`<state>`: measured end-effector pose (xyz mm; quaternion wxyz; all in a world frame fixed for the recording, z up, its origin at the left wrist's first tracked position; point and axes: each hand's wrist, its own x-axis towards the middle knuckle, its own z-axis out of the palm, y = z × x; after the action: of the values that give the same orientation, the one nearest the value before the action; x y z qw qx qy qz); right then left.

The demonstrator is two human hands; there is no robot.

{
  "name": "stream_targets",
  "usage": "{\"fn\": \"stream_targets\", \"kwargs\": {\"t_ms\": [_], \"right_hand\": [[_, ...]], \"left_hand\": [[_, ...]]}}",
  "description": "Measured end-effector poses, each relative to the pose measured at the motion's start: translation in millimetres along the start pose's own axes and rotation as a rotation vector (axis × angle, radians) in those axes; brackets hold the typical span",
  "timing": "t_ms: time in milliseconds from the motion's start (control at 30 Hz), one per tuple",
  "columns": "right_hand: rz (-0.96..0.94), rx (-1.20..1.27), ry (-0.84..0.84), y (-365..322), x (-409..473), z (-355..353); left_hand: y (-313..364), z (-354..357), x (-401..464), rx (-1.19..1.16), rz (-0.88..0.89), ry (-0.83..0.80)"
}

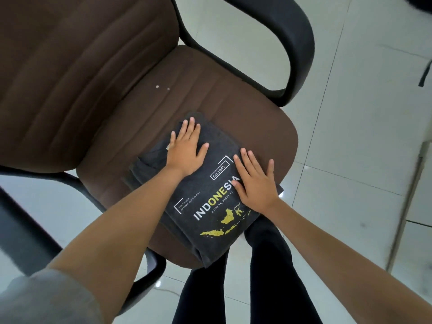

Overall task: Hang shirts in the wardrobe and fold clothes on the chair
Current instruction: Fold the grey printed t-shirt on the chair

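Pressure is the whole of this step, as I judge it: the folded dark grey T-shirt [205,195] lies on the seat of the brown chair [233,94], toward the seat's 6 o'clock edge, and both hands lie flat on it to set the creases. The left hand [187,150] rests with straight, spread fingers on the shirt's 11 o'clock end, and the right hand [254,183] lies the same way at its 3 o'clock side, partly covering the last letters of the print; neither grip is closed on anything, both are open palms. To do it well, I would press evenly and stroke outward from the middle toward the edges, so trapped air and ridges leave the layers without sliding them apart, and keep the bundle from slipping off the front lip, where one corner overhangs. The shirt shows a white and yellow "INDONESIA" print, an "Est. 1945" box and yellow island shapes. Layered edges show along its 9 o'clock side, slightly uneven. No wardrobe is in view.
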<state>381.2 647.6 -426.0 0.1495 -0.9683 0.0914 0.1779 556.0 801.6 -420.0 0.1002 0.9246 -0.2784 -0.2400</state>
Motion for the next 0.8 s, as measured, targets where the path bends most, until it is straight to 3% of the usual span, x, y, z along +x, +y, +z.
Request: {"fn": "stream_targets", "kwargs": {"t_ms": [100, 333, 567, 667, 800], "right_hand": [[-0.103, -0.011, -0.031, -18, 11, -7], [-0.537, -0.101, -0.199, -60, 46, -24], [-0.859, -0.251, -0.317, -83, 86, -32], [-1.122, -0.347, -0.339, -110, 107, -36], [-1.436, -0.598, -0.415, -152, 129, -36]], "left_hand": [[-6, -5, -28, -0.082, -0.098, 0.081], [-8, 14, -97, -0.205, -0.424, 0.313], [57, 60, -156, -0.473, -0.917, 0.651], [87, 75, -168, -0.633, -1.110, 0.688], [99, 89, -175, -0.778, -1.231, 0.723]]}}
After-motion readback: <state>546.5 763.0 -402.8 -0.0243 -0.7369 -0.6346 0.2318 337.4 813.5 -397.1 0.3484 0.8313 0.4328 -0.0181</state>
